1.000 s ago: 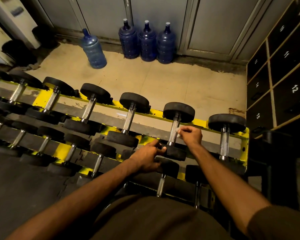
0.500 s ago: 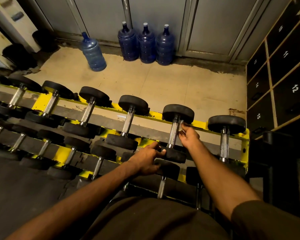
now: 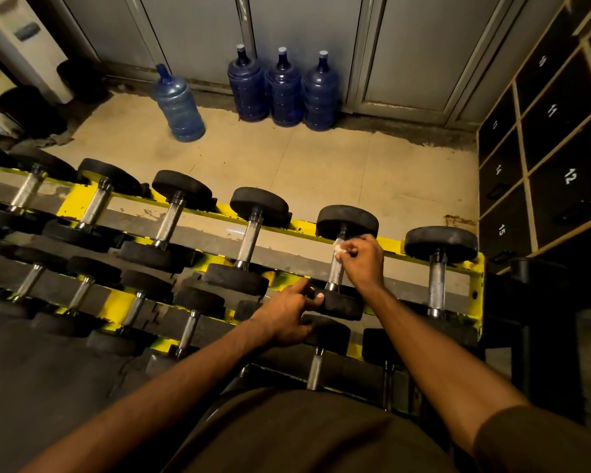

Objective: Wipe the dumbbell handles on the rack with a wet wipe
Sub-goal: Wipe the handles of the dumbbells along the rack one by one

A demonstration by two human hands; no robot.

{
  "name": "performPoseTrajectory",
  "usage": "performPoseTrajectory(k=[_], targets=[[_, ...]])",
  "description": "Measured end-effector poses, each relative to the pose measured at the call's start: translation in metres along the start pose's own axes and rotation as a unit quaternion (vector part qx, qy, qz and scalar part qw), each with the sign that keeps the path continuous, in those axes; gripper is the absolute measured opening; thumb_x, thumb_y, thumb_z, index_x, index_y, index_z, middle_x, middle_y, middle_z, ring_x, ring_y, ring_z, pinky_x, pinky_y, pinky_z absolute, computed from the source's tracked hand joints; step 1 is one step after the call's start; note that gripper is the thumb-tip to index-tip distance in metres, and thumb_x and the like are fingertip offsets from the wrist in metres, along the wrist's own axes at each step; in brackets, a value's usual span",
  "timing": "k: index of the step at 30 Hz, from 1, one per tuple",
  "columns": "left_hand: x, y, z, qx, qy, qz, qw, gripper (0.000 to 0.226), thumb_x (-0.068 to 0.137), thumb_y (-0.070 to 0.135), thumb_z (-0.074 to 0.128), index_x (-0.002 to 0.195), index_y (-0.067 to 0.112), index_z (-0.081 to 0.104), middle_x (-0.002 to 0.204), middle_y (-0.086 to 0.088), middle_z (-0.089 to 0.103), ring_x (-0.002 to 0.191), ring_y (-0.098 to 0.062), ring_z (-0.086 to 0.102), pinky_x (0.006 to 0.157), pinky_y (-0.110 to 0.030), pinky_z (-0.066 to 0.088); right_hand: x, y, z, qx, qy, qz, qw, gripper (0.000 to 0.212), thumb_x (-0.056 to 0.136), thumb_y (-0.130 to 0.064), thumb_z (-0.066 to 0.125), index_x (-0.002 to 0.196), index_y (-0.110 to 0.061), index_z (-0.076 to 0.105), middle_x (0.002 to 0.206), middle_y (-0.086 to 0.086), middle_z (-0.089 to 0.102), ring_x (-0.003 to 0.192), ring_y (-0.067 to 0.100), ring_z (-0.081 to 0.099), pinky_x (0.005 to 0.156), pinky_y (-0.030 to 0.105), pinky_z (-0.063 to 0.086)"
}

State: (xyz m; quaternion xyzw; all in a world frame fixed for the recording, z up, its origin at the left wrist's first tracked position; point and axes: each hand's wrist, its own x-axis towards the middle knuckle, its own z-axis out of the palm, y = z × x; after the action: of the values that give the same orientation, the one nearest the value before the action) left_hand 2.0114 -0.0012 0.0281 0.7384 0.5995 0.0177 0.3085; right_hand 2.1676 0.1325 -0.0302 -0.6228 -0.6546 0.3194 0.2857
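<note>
Two grips are on the same dumbbell (image 3: pixel 347 221), second from the right on the top tier of the yellow rack (image 3: pixel 480 285). The right grip (image 3: pixel 362 261) pinches the white wet wipe (image 3: pixel 339 247) in curled fingers and presses it to the steel handle (image 3: pixel 335 273), just under the far head. The left grip (image 3: pixel 287 315) lies against the near head (image 3: pixel 342 303), thumb and forefinger stretched out and touching it. I cannot tell whether its other fingers curl round anything.

Over the last second the wipe has travelled up the handle. It started lower on the bar, reached the far head half a second ago, and is now close beneath that head with the wipe showing at the left of the fingers. The left grip has stayed on the near head throughout, probably steadying the weight.

I take this as a stroke along the upper part of this handle. The bare lower stretch, down to the near head, likely still needs a pass. Nothing shows whether the neighbouring handle on the right (image 3: pixel 436 285) or those to the left are done.
</note>
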Motion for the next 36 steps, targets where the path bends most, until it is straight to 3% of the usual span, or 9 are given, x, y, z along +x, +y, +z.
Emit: performPoseTrajectory(k=[3,7,13,17,18,22,26,33,36], targets=[[-0.001,0.0,-0.002,0.001,-0.007,-0.001,1.0,0.056,0.094,0.03,0.066,0.146,0.019,0.05,0.14,-0.002,0.035,0.123,-0.018,0.048,0.107,-0.03,0.044,-0.002,-0.002,-0.001,-0.067,-0.06,-0.067,0.994,0.015,0.084,-0.012,0.075,0.099,-0.012,0.075,0.1,-0.001,0.06,0.09,0.012,0.057,0.071,0.012,0.042],[0.005,0.006,-0.008,-0.002,-0.016,0.008,1.0,0.053,0.094,0.033,0.064,0.144,0.018,0.053,0.14,-0.005,0.037,0.124,-0.021,0.048,0.106,-0.032,0.045,-0.008,0.002,-0.013,-0.25,-0.228,-0.204,0.919,0.017,0.086,-0.027,0.074,0.102,-0.022,0.076,0.099,-0.006,0.064,0.09,0.012,0.057,0.064,0.02,0.04],[0.003,0.005,-0.007,0.024,-0.029,0.008,0.999,0.057,0.094,0.033,0.064,0.147,0.017,0.049,0.143,-0.005,0.032,0.13,-0.023,0.045,0.11,-0.036,0.044,0.002,-0.016,-0.017,-0.254,-0.061,-0.149,0.954,0.018,0.092,-0.022,0.065,0.106,-0.023,0.076,0.106,-0.002,0.073,0.091,0.02,0.068,0.071,0.027,0.052],[0.003,0.007,-0.001,0.053,-0.043,0.011,0.998,0.068,0.094,0.031,0.064,0.155,0.02,0.035,0.149,-0.007,0.026,0.135,-0.027,0.039,0.115,-0.039,0.038,-0.001,-0.013,-0.016,-0.307,-0.257,-0.171,0.9,0.016,0.092,-0.028,0.065,0.105,-0.029,0.074,0.104,-0.005,0.073,0.082,0.011,0.06,0.054,0.016,0.033],[0.001,0.006,0.0,0.06,-0.047,0.009,0.997,0.072,0.094,0.03,0.065,0.156,0.021,0.031,0.15,-0.007,0.025,0.136,-0.027,0.038,0.115,-0.038,0.038,0.001,-0.017,-0.014,-0.329,-0.266,-0.174,0.889,0.016,0.092,-0.029,0.065,0.105,-0.029,0.074,0.102,-0.006,0.072,0.08,0.011,0.059,0.053,0.017,0.032],[-0.002,0.002,0.006,0.075,-0.051,-0.001,0.996,0.081,0.093,0.033,0.066,0.159,0.023,0.021,0.154,-0.007,0.02,0.139,-0.027,0.035,0.114,-0.039,0.039,0.013,-0.048,-0.001,-0.447,-0.144,-0.163,0.868,0.017,0.093,-0.015,0.06,0.105,-0.02,0.072,0.098,0.003,0.069,0.087,0.024,0.067,0.064,0.029,0.042],[-0.002,-0.003,0.006,0.083,-0.051,-0.01,0.995,0.085,0.093,0.035,0.066,0.16,0.027,0.016,0.158,-0.005,0.016,0.144,-0.027,0.029,0.116,-0.041,0.037,0.017,-0.059,0.01,-0.509,-0.136,-0.173,0.832,0.017,0.095,-0.016,0.061,0.108,-0.017,0.071,0.101,0.004,0.069,0.091,0.024,0.068,0.066,0.032,0.046],[0.002,-0.006,0.007,0.087,-0.028,0.01,0.996,0.083,0.093,0.034,0.066,0.16,0.026,0.017,0.155,-0.007,0.019,0.138,-0.028,0.035,0.111,-0.04,0.042,0.015,-0.042,0.007,-0.381,-0.343,-0.129,0.848,0.014,0.085,-0.034,0.07,0.095,-0.026,0.076,0.092,-0.005,0.071,0.083,0.015,0.061,0.058,0.024,0.045],[0.0,-0.009,0.009,0.077,-0.027,0.007,0.997,0.083,0.093,0.033,0.066,0.16,0.025,0.018,0.155,-0.007,0.018,0.139,-0.028,0.035,0.112,-0.04,0.042,0.02,-0.036,0.002,-0.357,-0.248,-0.162,0.886,0.015,0.086,-0.033,0.072,0.1,-0.028,0.076,0.098,-0.009,0.073,0.089,0.014,0.063,0.064,0.023,0.046]])
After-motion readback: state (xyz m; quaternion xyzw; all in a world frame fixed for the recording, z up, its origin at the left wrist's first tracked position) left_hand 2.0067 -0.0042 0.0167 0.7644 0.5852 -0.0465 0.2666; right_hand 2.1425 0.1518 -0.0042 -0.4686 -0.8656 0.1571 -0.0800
